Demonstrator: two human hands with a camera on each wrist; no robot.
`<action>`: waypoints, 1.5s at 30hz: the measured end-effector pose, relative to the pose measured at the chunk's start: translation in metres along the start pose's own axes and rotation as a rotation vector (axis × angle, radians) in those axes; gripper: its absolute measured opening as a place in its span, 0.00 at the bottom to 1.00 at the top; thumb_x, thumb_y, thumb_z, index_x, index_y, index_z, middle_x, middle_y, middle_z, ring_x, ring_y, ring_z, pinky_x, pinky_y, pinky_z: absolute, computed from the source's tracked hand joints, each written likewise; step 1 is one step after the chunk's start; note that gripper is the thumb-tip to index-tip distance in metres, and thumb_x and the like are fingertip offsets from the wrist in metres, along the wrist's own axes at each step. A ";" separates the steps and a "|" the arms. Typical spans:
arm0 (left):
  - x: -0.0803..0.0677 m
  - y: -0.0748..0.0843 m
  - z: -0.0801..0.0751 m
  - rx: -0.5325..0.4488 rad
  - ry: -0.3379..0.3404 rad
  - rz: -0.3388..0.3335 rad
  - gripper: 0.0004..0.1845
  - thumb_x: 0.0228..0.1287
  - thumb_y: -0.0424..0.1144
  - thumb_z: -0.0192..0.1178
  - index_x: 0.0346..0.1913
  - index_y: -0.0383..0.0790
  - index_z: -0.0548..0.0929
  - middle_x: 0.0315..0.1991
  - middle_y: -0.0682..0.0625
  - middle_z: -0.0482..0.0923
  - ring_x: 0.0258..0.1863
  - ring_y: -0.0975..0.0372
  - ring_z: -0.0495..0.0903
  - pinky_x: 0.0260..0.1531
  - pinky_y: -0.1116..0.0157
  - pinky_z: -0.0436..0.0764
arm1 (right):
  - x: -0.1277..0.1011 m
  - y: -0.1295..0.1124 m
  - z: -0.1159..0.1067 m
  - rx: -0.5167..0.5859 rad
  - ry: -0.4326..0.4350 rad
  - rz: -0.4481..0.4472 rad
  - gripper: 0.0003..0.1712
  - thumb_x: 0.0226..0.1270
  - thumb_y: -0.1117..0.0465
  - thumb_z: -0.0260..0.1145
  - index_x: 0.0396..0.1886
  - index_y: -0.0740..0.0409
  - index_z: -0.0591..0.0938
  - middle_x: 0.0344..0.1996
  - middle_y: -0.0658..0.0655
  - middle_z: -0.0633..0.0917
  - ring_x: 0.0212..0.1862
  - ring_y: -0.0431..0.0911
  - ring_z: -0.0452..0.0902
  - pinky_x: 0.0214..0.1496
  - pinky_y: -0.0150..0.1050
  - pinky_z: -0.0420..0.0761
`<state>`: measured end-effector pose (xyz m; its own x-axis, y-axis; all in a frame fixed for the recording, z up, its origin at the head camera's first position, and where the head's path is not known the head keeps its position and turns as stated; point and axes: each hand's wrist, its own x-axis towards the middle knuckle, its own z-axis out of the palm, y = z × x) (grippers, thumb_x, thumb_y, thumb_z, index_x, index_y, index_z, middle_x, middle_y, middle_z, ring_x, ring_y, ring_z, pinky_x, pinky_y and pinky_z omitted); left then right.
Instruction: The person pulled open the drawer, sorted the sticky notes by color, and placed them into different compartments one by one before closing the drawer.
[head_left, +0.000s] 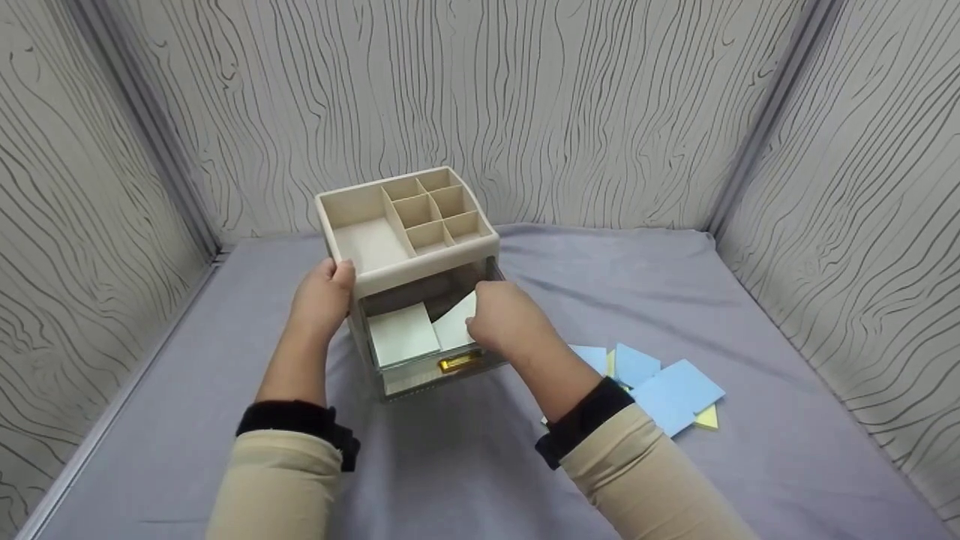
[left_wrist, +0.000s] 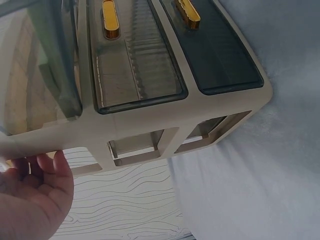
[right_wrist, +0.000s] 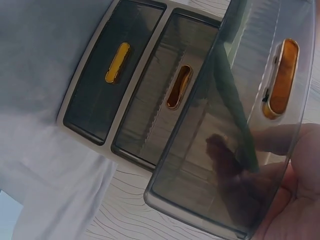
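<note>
A beige desk organizer (head_left: pixel 409 225) with divided top trays stands on the grey cloth. Its top drawer (head_left: pixel 420 369), smoky clear with a gold handle (head_left: pixel 459 362), is pulled out. One pale note pad (head_left: pixel 403 334) lies flat inside. A second pale note (head_left: pixel 454 324) leans tilted beside it, and my right hand (head_left: pixel 504 319) reaches into the drawer with fingers curled on that note's edge. My left hand (head_left: pixel 324 296) grips the organizer's front left top corner. In the right wrist view, fingers (right_wrist: pixel 295 200) show behind the open drawer's front (right_wrist: pixel 235 150). In the left wrist view, my left hand (left_wrist: pixel 30 195) holds the organizer's frame (left_wrist: pixel 150 120).
Loose blue notes (head_left: pixel 667 386) and a yellow note (head_left: pixel 706 418) lie on the cloth right of the organizer. Two lower drawers (right_wrist: pixel 117 62) are pushed in. Wood-grain walls (head_left: pixel 112 187) close off the left, back and right sides.
</note>
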<state>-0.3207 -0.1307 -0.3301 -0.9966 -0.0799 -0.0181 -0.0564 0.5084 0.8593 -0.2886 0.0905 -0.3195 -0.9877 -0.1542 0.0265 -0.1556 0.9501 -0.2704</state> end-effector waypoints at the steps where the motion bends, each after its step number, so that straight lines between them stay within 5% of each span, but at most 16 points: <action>1: 0.000 0.000 0.000 0.003 0.002 0.003 0.16 0.71 0.48 0.33 0.38 0.39 0.65 0.33 0.45 0.66 0.36 0.55 0.67 0.36 0.63 0.68 | 0.000 -0.001 0.001 -0.002 0.005 0.012 0.14 0.56 0.59 0.61 0.38 0.65 0.78 0.36 0.60 0.82 0.40 0.51 0.77 0.45 0.45 0.75; 15: 0.001 -0.001 0.001 0.010 0.014 -0.008 0.17 0.70 0.49 0.33 0.39 0.39 0.66 0.37 0.43 0.68 0.38 0.54 0.67 0.38 0.61 0.69 | -0.002 -0.005 0.004 -0.037 -0.052 0.052 0.21 0.62 0.48 0.57 0.15 0.56 0.75 0.27 0.56 0.81 0.31 0.48 0.76 0.41 0.45 0.75; 22: 0.001 0.000 0.002 0.018 0.023 -0.007 0.16 0.70 0.48 0.34 0.37 0.39 0.66 0.36 0.43 0.68 0.37 0.54 0.68 0.38 0.62 0.69 | -0.004 0.000 0.000 0.021 -0.015 -0.003 0.20 0.62 0.47 0.57 0.22 0.58 0.77 0.25 0.55 0.79 0.32 0.49 0.76 0.41 0.44 0.74; 32: 0.000 -0.001 0.001 0.003 0.016 0.001 0.16 0.70 0.47 0.33 0.35 0.39 0.65 0.38 0.42 0.67 0.40 0.53 0.68 0.41 0.59 0.72 | -0.010 0.028 -0.009 0.193 0.347 -0.189 0.08 0.61 0.59 0.58 0.24 0.56 0.76 0.23 0.50 0.76 0.28 0.44 0.71 0.34 0.39 0.72; 36: -0.001 0.000 0.000 0.002 0.001 -0.001 0.17 0.70 0.47 0.33 0.40 0.36 0.66 0.42 0.40 0.68 0.42 0.52 0.69 0.44 0.57 0.72 | -0.010 0.047 -0.015 0.281 0.418 -0.121 0.07 0.62 0.62 0.55 0.32 0.58 0.79 0.27 0.53 0.79 0.32 0.45 0.74 0.37 0.40 0.74; 41: -0.002 0.001 -0.002 -0.013 -0.025 -0.015 0.24 0.70 0.49 0.31 0.55 0.34 0.66 0.55 0.39 0.67 0.50 0.50 0.68 0.51 0.54 0.70 | -0.007 0.081 -0.018 0.349 0.357 0.024 0.13 0.64 0.63 0.49 0.44 0.61 0.76 0.35 0.57 0.79 0.34 0.49 0.74 0.38 0.43 0.74; 45: -0.001 0.001 -0.001 -0.005 -0.020 -0.014 0.24 0.70 0.49 0.31 0.55 0.34 0.66 0.51 0.39 0.68 0.47 0.51 0.68 0.49 0.55 0.71 | -0.006 0.111 -0.009 0.315 0.272 0.091 0.14 0.63 0.65 0.48 0.45 0.63 0.75 0.39 0.61 0.79 0.39 0.52 0.75 0.41 0.46 0.74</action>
<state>-0.3197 -0.1307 -0.3284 -0.9968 -0.0697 -0.0401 -0.0698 0.5028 0.8616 -0.3004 0.1992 -0.3409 -0.9721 0.0435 0.2304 -0.0967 0.8210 -0.5627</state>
